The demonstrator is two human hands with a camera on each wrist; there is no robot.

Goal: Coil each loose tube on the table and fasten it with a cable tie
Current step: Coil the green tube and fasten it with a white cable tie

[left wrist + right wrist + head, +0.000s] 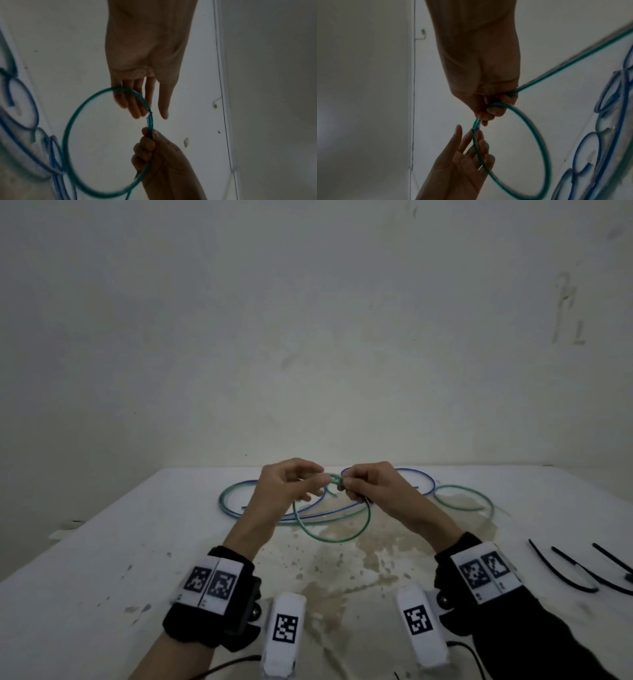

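A green tube [332, 540] hangs as a single loop between both raised hands above the white table [102, 542]. My right hand [344, 482] pinches the loop's top, where two strands lie side by side [150, 127]; its curled fingers [494, 111] also hold the tube's long tail [573, 65]. A small dark band [150, 112] sits on the strands just beyond that grip. My left hand [322, 481] has straight, spread fingers [481, 143] touching the loop [539, 142] beside the band, with the thumb [163, 108] apart from them.
Loose blue tubes [411, 474] and further green tubes [479, 498] sprawl over the far half of the table. Black cable ties [561, 570] lie at the right edge. Brown stains mark the tabletop's middle. A bare wall stands behind.
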